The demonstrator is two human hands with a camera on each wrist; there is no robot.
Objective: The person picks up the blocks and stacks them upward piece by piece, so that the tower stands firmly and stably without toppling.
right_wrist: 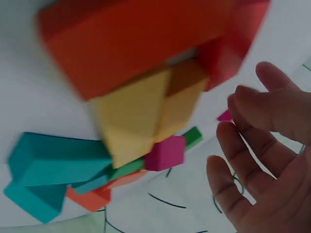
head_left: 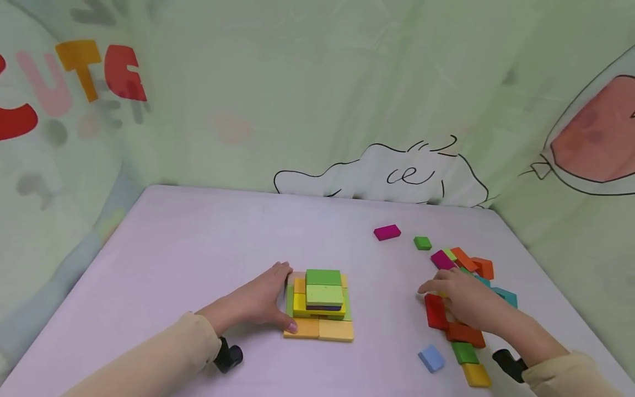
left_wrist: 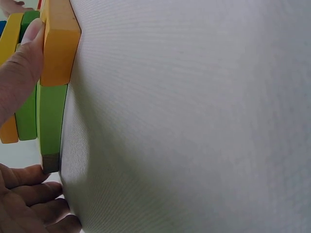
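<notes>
My left hand point(head_left: 263, 300) spans the left side of a low stepped stack of wooden blocks point(head_left: 324, 296), green on top with yellow and orange layers below. Its thumb point(left_wrist: 22, 68) presses an orange block point(left_wrist: 60, 43) at the near corner, while the index fingertip touches the wood-coloured block point(left_wrist: 50, 162) at the far corner. Over on the right, my right hand point(head_left: 468, 300) hovers above a loose pile of coloured blocks, fingers loosely bent and holding nothing. Below it lie a red block point(head_left: 436, 311) and a yellow block point(right_wrist: 133, 116).
Teal blocks point(head_left: 506, 296) and orange blocks point(head_left: 463, 259) lie around the pile. Apart from it are a magenta block point(head_left: 387, 232), a small green block point(head_left: 423, 243) and a light blue block point(head_left: 431, 358). A printed curtain point(head_left: 317, 99) hangs behind the white table point(head_left: 208, 237).
</notes>
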